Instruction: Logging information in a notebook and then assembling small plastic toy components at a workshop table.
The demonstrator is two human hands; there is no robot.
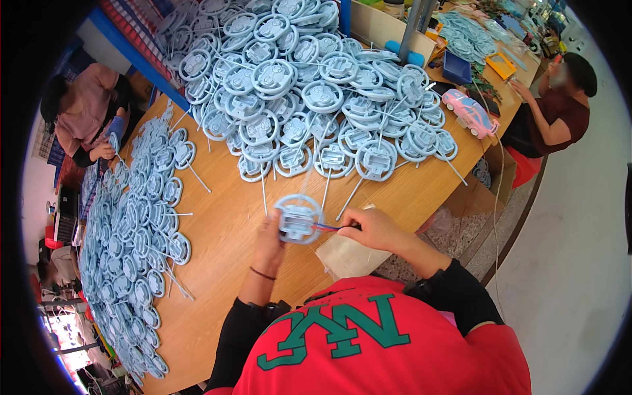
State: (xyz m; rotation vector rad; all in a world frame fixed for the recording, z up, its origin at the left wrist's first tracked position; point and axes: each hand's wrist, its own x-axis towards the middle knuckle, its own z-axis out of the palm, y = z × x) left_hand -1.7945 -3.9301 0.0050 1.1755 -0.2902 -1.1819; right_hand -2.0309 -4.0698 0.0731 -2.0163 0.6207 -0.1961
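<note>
My left hand [268, 238] grips the left rim of a light-blue toy steering wheel [289, 238], its boxy back with a rectangular opening facing up. The wheel is slightly blurred and held over the near part of the table. From the right, my right hand [378, 230] is closed around a slim tool with a dark handle [353, 227]. Its thin red and blue front part reaches to the wheel's right rim; I cannot tell its exact kind or whether the tip touches. Just beyond lies a big heap of similar toy steering wheels [322, 95], many with thin pale stems.
More wheels [125, 250] cover the table's left side. A pink and blue toy car [469, 113] stands at the right edge, near a blue bin [456, 68] and a cable. A pale sheet [355, 253] lies under my right hand. One person sits at far left, another at far right.
</note>
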